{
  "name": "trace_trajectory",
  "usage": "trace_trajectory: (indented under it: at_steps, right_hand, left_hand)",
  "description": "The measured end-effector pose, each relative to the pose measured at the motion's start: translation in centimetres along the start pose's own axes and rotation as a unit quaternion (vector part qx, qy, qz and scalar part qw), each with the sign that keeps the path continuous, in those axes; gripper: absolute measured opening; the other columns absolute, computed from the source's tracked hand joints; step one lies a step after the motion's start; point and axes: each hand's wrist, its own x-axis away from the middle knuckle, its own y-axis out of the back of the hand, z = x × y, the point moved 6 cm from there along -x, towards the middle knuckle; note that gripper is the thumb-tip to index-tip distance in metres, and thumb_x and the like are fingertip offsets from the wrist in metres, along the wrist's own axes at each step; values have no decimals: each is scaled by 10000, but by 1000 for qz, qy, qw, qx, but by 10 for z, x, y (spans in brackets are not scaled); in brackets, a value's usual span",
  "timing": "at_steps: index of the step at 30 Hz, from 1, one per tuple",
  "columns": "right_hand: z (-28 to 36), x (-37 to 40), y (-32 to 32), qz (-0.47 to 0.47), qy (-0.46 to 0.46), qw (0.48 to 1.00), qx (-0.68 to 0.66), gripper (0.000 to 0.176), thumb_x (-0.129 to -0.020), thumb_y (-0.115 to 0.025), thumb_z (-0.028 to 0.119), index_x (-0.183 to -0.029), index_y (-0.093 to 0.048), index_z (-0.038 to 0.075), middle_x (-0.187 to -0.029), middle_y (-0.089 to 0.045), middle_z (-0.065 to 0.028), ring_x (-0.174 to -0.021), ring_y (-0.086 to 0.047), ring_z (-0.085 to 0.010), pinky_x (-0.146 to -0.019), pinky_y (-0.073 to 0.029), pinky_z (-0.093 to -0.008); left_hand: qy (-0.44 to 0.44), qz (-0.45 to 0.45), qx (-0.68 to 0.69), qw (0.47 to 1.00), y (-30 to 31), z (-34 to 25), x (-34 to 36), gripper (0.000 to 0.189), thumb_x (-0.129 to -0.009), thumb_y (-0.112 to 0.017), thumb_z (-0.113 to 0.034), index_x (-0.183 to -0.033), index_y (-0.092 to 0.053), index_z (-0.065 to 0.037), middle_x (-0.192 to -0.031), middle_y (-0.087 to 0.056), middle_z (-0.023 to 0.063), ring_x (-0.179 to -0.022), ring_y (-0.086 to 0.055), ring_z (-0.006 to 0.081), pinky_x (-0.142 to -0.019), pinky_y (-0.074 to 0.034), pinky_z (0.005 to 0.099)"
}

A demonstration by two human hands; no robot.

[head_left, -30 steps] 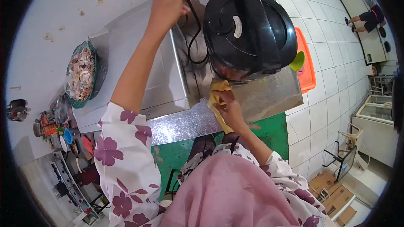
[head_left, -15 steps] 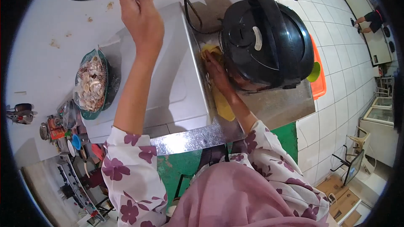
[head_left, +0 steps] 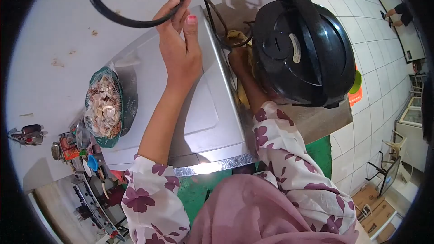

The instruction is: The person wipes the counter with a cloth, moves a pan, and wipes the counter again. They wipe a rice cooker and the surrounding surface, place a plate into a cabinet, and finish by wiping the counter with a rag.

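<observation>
A black power cord [head_left: 113, 17] loops in from the top and runs through the fingers of my raised left hand [head_left: 181, 45], above the white appliance top [head_left: 190, 117]. From there the cord drops behind a black rice cooker [head_left: 289, 58], which stands on a metal surface [head_left: 316, 119]. My right hand [head_left: 238, 58] reaches into the gap between the white appliance and the cooker, pressing a yellow cloth [head_left: 236, 35] down at the back. Its fingertips are partly hidden by the cloth and the cord.
A green basket [head_left: 105, 141] of peeled-looking bulbs in netting sits on the left of the white top. An orange container [head_left: 356, 96] and a green item [head_left: 355, 82] show behind the cooker. A stove [head_left: 92, 203] is at lower left; a person's legs [head_left: 397, 14] appear far right.
My left hand has come down and to the right with the cord, which now hangs in a lower loop. My right hand has slid the cloth farther back beside the cooker.
</observation>
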Motion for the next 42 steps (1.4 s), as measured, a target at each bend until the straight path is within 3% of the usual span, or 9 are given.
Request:
trace_trajectory:
  at_steps: [5, 7, 22, 27, 29, 32, 35, 40, 42]
  right_hand:
    - [11, 35, 10, -6, 72, 985, -156, 240, -791, -523, 13, -984, -665, 0, -934, -632, -240, -937, -605, -384, -855, -449, -414]
    - [31, 59, 49, 32, -41, 982, -184, 291, -790, -513, 10, -1038, -660, 51, -993, -628, -218, -965, -589, -377, -847, -453, -407]
    - [15, 258, 137, 77, 14, 990, -122, 470, -746, -568, -25, -1189, -612, 125, -995, -650, -161, -951, -586, -339, -822, -463, -411]
    - [16, 338, 172, 239, -67, 965, -91, 457, -759, -578, -39, -1190, -617, 108, -1080, -627, -162, -940, -603, -281, -859, -452, -350]
    - [5, 366, 179, 267, -294, 866, -303, 433, -795, -564, -34, -1208, -603, 90, -1102, -629, -114, -964, -596, -204, -888, -439, -308]
    - [17, 325, 202, 189, -388, 797, -423, 393, -838, -546, -11, -1225, -581, 50, -1125, -622, -63, -1003, -575, -152, -907, -428, -279]
    - [56, 233, 206, 115, -215, 907, -342, 411, -870, -537, 34, -1280, -523, 33, -1236, -572, -79, -1104, -530, -151, -956, -390, -264]
    - [57, 110, 123, 30, -48, 925, -376, 441, -910, -499, 69, -1348, -454, 65, -1343, -483, -133, -1255, -421, -208, -1045, -283, -290]
    - [53, 72, 86, 39, -153, 823, -546, 410, -908, -501, 78, -1317, -490, 50, -1324, -494, -133, -1236, -434, -208, -1044, -283, -295]
  left_hand:
    - [2, 11, -13, 1000, -2, -5, 0, 346, -976, -439, -164, -1263, -311, -18, -1355, -396, 193, -1237, -476, 259, -1005, -391, 337]
    - [-17, 31, -118, 992, -2, -13, -1, 357, -979, -437, -183, -1269, -337, -1, -1349, -409, 169, -1230, -481, 256, -1004, -385, 338]
    - [-11, 27, -71, 997, -4, -11, -1, 358, -964, -459, -146, -1275, -342, -13, -1295, -448, 167, -1209, -499, 264, -984, -436, 356]
    - [-8, 36, -73, 997, -4, -8, 1, 370, -965, -461, -159, -1280, -332, -14, -1317, -430, 170, -1215, -494, 260, -989, -430, 364]
    - [-10, 36, -64, 997, -5, -8, 0, 373, -965, -461, -164, -1280, -328, -13, -1328, -421, 170, -1217, -491, 260, -993, -427, 367]
    - [-8, 34, -60, 998, -6, -9, 0, 369, -969, -454, -169, -1276, -327, -9, -1337, -414, 166, -1225, -484, 256, -1002, -415, 362]
    - [1, 33, -50, 998, -6, -9, 0, 355, -972, -443, -161, -1270, -330, -7, -1345, -409, 167, -1233, -477, 256, -1011, -403, 356]
    - [5, 41, -55, 998, -7, -9, 0, 355, -974, -437, -156, -1274, -322, -6, -1350, -404, 177, -1239, -470, 260, -1023, -386, 363]
    - [8, 42, -35, 998, -9, -7, 1, 354, -977, -432, -181, -1262, -316, -6, -1350, -404, 191, -1236, -473, 265, -1028, -380, 366]
